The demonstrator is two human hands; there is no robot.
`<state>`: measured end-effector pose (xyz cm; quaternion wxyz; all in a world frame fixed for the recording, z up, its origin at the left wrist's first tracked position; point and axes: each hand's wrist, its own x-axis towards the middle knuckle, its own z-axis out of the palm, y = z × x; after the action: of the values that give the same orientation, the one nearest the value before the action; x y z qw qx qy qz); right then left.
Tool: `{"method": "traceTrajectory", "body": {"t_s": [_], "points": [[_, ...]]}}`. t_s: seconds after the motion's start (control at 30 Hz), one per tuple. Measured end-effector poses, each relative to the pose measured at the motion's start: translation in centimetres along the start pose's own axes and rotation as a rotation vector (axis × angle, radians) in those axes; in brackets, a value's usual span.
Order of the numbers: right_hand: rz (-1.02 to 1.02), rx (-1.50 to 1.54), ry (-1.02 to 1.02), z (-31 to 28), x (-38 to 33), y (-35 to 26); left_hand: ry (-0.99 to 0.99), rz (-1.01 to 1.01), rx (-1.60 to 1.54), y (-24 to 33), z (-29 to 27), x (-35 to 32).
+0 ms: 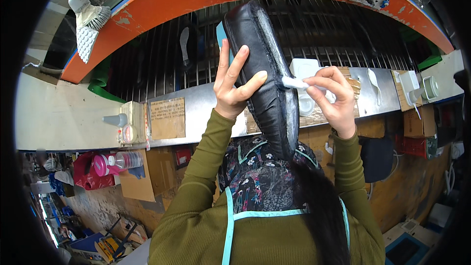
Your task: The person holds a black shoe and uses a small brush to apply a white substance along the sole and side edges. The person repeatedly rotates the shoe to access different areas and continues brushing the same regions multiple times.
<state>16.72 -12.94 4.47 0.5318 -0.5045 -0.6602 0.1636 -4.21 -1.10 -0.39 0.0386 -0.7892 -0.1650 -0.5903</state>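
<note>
A black leather shoe upper (pixel 252 44), drawn over a form whose light blue edge (pixel 221 34) shows at the top left, stands on end in front of me. A greyish band (pixel 271 34) runs along its right-hand edge. My left hand (pixel 233 83) holds it from the left, fingers pointing up and thumb across the leather. On the other side, my right hand (pixel 333 93) pinches a slim white applicator (pixel 293 83), whose end touches the grey edge; its exact kind is unclear. White containers (pixel 305 66) stand behind that hand, partly hidden by it.
Beyond the metal ledge (pixel 196 103) lies a rack of dark rods (pixel 206 64), under an orange panel (pixel 181 2). Cardboard (pixel 168 118) and a grey cone-shaped piece (pixel 115 120) are at left. A white brush (pixel 374 86) and a green-white cup (pixel 430 87) are at right.
</note>
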Motion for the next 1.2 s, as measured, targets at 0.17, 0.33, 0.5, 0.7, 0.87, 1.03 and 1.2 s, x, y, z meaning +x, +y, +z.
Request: {"method": "traceTrajectory", "body": {"t_s": [0.17, 0.33, 0.5, 0.7, 0.87, 1.03, 1.2], "points": [[-0.033, 0.013, -0.033, -0.3, -0.7, 0.6, 0.002, -0.014, -0.004, 0.0, 0.4, 0.0], [0.054, 0.028, -0.051, -0.4, -1.9, -0.1, -0.003, -0.038, -0.025, 0.1, 0.7, -0.1], [0.044, -0.023, -0.036, -0.5, -2.9, -0.2, -0.014, -0.071, -0.032, 0.0, 1.1, -0.4], [0.049, -0.042, -0.023, -0.5, -4.1, -0.7, -0.031, -0.126, -0.06, 0.2, 1.4, -0.5], [-0.018, 0.081, -0.046, -1.3, -4.3, -0.4, -0.016, -0.167, -0.112, 0.2, 1.9, -1.0], [0.339, 0.114, 0.18, 0.9, -4.7, 1.0, -0.017, -0.26, -0.106, 0.4, 2.5, -1.6], [0.462, 0.295, 0.113, 0.3, -6.6, -1.7, -0.095, -0.351, -0.039, 0.6, 2.1, -2.4]]}}
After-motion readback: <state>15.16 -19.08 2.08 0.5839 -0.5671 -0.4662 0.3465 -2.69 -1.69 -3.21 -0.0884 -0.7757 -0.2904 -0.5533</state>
